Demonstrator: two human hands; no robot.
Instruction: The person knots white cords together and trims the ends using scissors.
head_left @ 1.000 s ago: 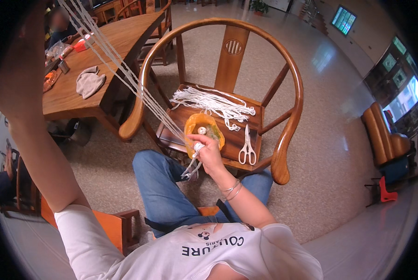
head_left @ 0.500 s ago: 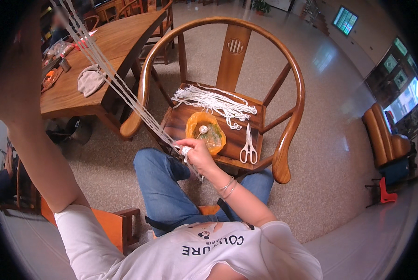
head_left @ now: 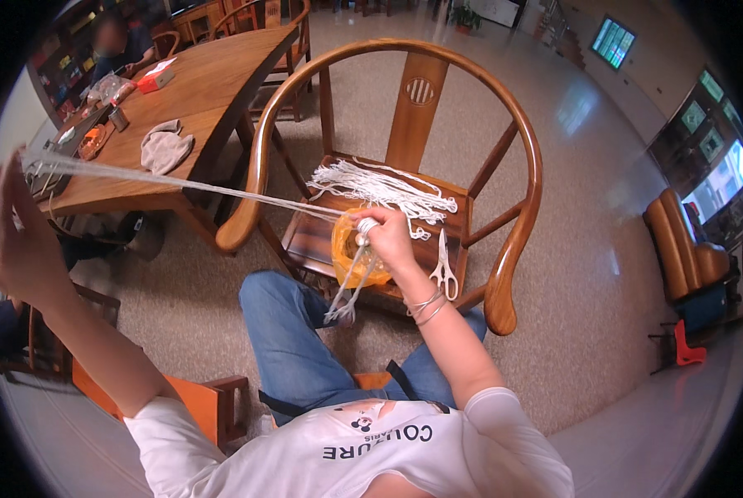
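Note:
Several white cords [head_left: 222, 189] stretch taut, almost level, between my two hands. At the far left edge my left hand [head_left: 19, 241] is raised, its fingertips closed on one end of the cords. My right hand [head_left: 386, 239], bangles at its wrist, grips the other end over the chair seat [head_left: 301, 236]. White cord is wrapped near its fingers, and loose tails [head_left: 351, 286] hang below. Partly behind this hand is a bowl-like container with an orange-yellow plastic lining [head_left: 347, 261]. White-handled scissors [head_left: 444, 278] and a bundle of white cords [head_left: 376, 184] lie on the seat.
The wooden armchair [head_left: 525, 158] curves round the seat. At left stands a wooden table [head_left: 214, 91] with a beige cloth [head_left: 166, 148], a red box [head_left: 156, 76] and a can [head_left: 117, 119]. A person [head_left: 122, 46] sits behind it. A brown leather seat [head_left: 679, 241] is far right.
My left hand has come down into fuller view, swinging the cords from a steep slant to nearly level. My right hand has risen slightly and shifted right, now covering part of the yellow-lined container.

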